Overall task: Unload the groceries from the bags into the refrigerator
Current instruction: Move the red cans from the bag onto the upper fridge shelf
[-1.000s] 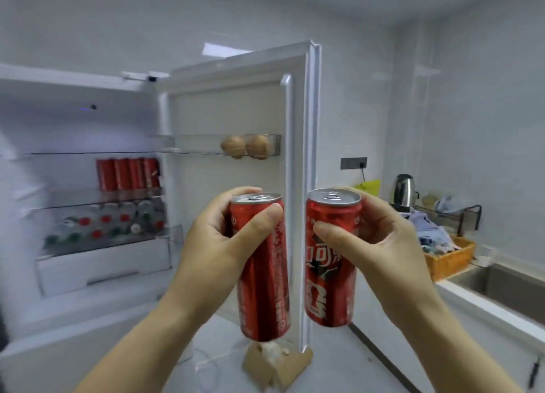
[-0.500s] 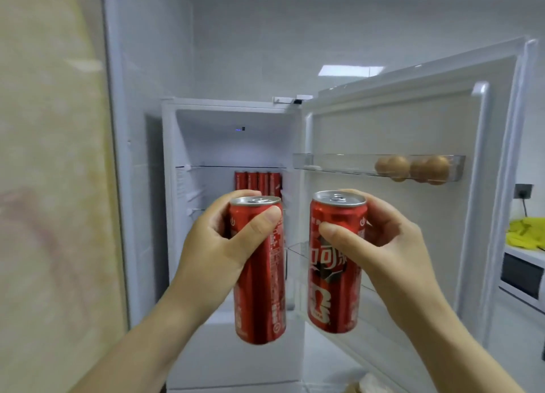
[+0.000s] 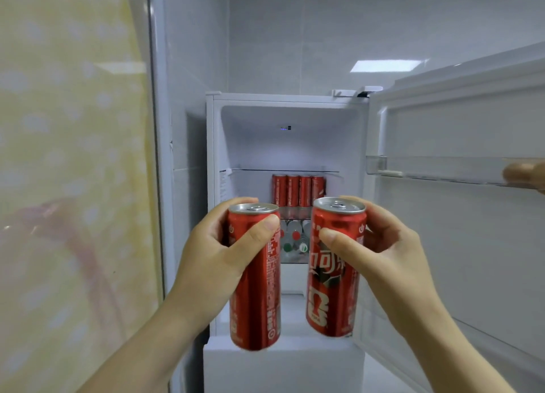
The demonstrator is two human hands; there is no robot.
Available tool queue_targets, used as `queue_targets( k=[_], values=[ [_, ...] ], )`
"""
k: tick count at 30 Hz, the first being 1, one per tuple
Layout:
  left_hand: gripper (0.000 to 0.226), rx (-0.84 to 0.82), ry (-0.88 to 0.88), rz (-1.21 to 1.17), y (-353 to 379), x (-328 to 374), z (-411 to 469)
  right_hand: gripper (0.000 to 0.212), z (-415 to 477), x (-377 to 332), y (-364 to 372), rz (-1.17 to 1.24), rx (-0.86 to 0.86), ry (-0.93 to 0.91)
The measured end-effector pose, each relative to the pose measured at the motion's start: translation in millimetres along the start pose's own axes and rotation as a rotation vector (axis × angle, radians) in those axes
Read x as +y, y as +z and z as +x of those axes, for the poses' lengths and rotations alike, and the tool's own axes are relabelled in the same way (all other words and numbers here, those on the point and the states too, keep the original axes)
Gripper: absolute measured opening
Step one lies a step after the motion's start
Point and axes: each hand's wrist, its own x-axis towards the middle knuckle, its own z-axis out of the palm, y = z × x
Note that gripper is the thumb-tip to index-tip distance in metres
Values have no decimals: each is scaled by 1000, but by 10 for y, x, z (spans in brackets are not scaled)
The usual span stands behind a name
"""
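White tiled wall rises behind and above the refrigerator, with a bright rectangular patch of light on it above the refrigerator's top right corner. Left of the refrigerator a pale yellow dotted panel fills the edge of the head view, too blurred to tell whether it is cloth or glass. The refrigerator door stands swung open to the right. Its clear door shelf carries a brownish round thing that looks like an egg, cut off by the frame edge.

Inside the refrigerator, a row of red cans stands upright at the back, under a thin glass shelf. One level below lie bottles with red, green and white caps facing outward. The two held cans partly hide these levels.

In front of the open refrigerator, the left hand grips the left can near its top, thumb across the front and fingers curled round the far side. The right hand grips the right can the same way, thumb tip pressed on the label just under the rim. Both cans are roughly upright, side by side but apart, and the bottles show through the gap between them. Neither can is inside the refrigerator yet; both hang before it, above its lower white front panel.
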Motion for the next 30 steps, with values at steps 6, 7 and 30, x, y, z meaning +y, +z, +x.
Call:
queue_targets(
  k=[6,7,30],
  values=[
    [51,34,-9,8,28,-457,426,49,476,463,117,14,-23,-12],
    [51,42,-10,12,55,-523,512,48,569,554,122,17,-26,-15],
    [46,93,-32,103,469,-2095,2399,52,2276,2476,346,66,50,52]
  ],
)
